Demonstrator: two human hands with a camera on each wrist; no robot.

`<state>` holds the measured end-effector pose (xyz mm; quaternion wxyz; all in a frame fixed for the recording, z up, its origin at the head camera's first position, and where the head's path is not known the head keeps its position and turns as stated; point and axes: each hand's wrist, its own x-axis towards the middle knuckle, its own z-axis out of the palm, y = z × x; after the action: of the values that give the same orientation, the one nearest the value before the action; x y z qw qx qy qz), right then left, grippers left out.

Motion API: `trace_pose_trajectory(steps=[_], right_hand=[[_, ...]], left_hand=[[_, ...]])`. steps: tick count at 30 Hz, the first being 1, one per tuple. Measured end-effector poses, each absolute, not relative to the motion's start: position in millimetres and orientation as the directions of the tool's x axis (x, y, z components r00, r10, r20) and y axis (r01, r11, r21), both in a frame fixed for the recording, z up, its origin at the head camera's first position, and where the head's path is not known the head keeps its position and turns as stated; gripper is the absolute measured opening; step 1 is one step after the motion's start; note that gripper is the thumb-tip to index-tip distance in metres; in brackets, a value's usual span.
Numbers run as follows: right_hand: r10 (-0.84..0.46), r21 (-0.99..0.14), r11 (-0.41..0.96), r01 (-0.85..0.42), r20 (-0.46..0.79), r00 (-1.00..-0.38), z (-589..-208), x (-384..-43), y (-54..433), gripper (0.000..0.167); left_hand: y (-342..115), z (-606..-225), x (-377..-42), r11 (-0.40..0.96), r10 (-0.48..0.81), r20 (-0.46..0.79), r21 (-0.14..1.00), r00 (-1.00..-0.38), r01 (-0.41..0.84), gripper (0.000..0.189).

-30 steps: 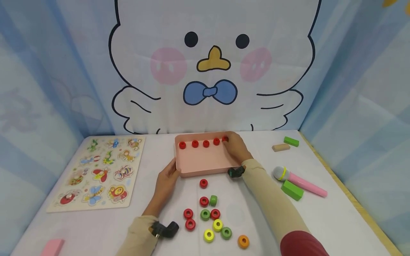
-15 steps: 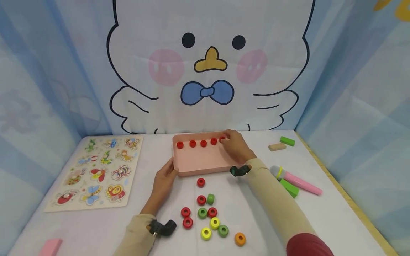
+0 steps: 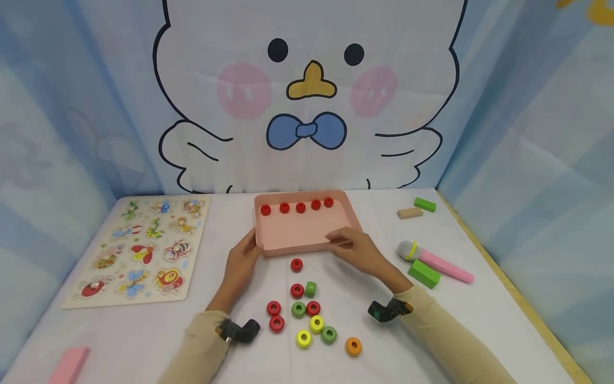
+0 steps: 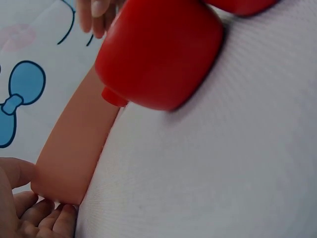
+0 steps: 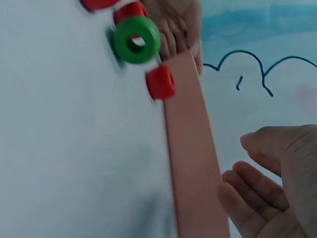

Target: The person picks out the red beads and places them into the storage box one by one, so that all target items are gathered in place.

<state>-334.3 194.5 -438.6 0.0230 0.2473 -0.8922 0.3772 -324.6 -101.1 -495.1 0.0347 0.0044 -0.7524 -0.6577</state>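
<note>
A shallow pink tray [image 3: 307,248] lies on the table with several red beads [image 3: 300,207] in a row along its far side. My left hand [image 3: 241,261] holds the tray's near left corner, thumb and fingers round it in the left wrist view. Over the tray's near right edge hovers my right hand [image 3: 357,250], fingers loosely bent and nothing between them; the right wrist view shows the thumb apart from the fingers. In front of the tray lie loose red, green, yellow and orange beads, among them a red bead [image 3: 296,265] and a green bead [image 3: 298,310].
An insect puzzle board [image 3: 139,253] lies on the left, with a pink block [image 3: 70,365] near the front left. On the right are a toy microphone [image 3: 438,262], a green block [image 3: 424,273], a smaller green block [image 3: 425,204] and a wooden block [image 3: 410,213]. Printed curtains surround the table.
My right hand has let go of the rightmost red bead in the row and drawn back toward the tray's near edge. The left hand stays at its corner.
</note>
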Motion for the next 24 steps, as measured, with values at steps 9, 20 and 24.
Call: trace_pose_trajectory(steps=[9, 20, 24], right_hand=[[-0.738, -0.787, 0.375, -0.49, 0.066, -0.671, -461.1, -283.1, 194.1, 0.022], [-0.785, -0.832, 0.281, -0.479, 0.087, -0.613, -476.9, -269.4, 184.6, 0.03], [-0.779, -0.823, 0.288, -0.49, 0.097, -0.62, -478.7, -269.0, 180.3, 0.029]], left_hand=[[-100.9, -494.5, -324.8, 0.16, -0.06, 0.031, 0.987, -0.998, 0.021, 0.057], [-98.5, -495.4, -325.7, 0.166, -0.039, 0.021, 0.986, -0.999, 0.014, 0.057], [-102.9, -495.1, -323.3, 0.162, -0.038, 0.032, 0.986, -0.999, 0.025, 0.057]])
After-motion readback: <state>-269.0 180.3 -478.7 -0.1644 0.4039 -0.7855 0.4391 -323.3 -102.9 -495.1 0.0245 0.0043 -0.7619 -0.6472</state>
